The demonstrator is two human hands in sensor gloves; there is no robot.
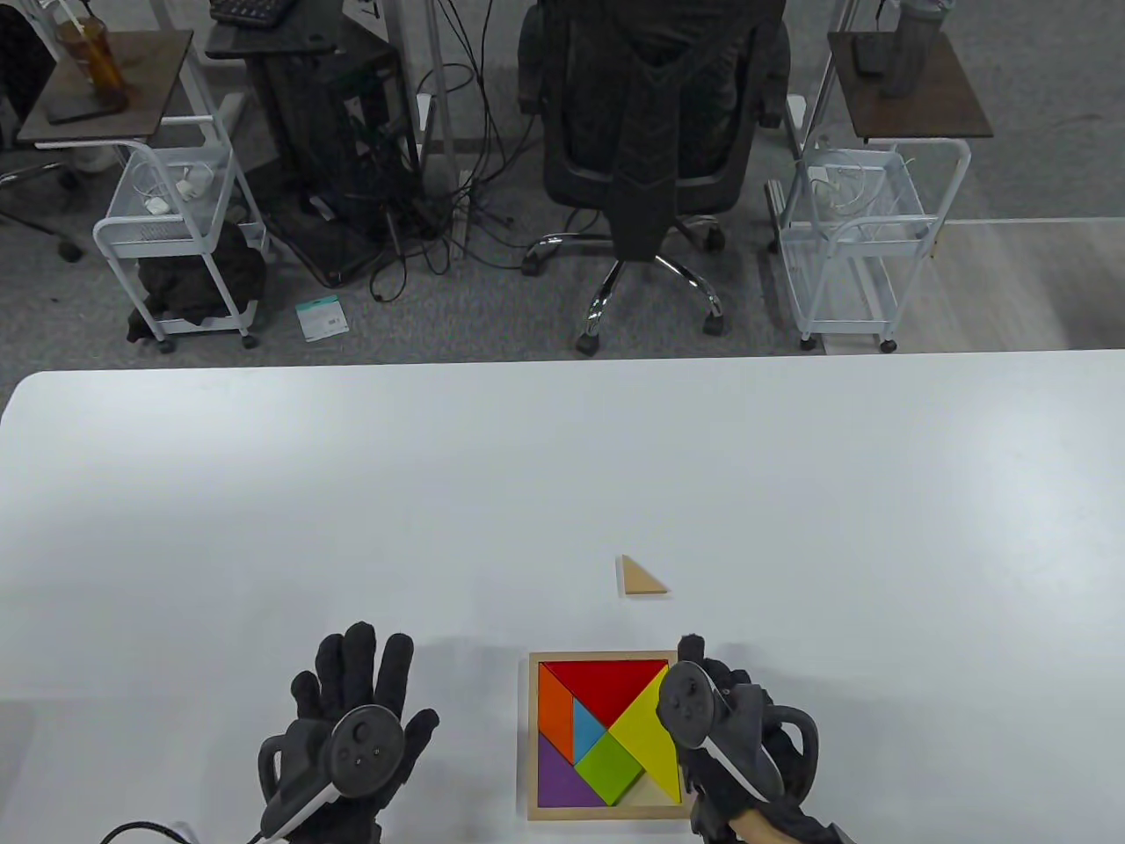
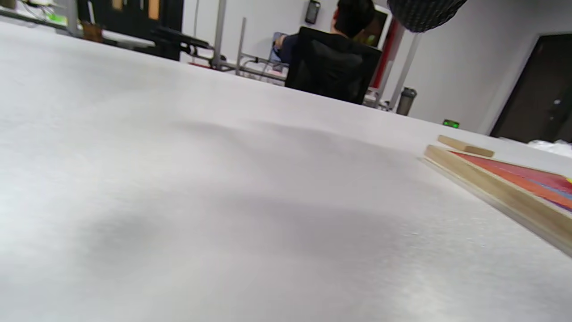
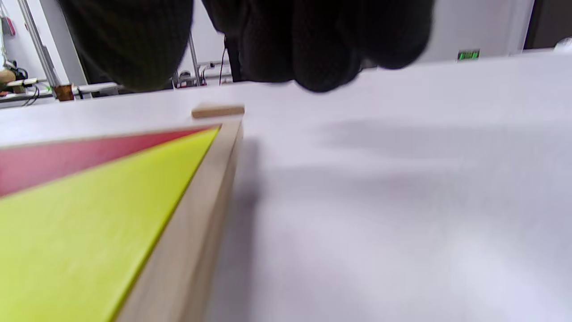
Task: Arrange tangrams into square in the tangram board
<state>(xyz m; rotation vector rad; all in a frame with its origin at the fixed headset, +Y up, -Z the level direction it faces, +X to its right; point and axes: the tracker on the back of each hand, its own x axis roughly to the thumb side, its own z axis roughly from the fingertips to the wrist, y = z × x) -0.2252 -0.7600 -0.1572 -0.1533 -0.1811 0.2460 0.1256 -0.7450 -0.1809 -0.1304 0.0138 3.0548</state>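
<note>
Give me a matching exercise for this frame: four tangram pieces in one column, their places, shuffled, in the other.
Pieces:
1. red triangle
2. purple triangle
3. plain wooden triangle
4. green square

Places:
A. loose on the white table, beyond the tangram board
B. bottom left corner of the board
C. along the board's far edge
D. low in the board's middle, touching the yellow triangle

Pairs: 1-C, 2-B, 3-A, 4-D
</note>
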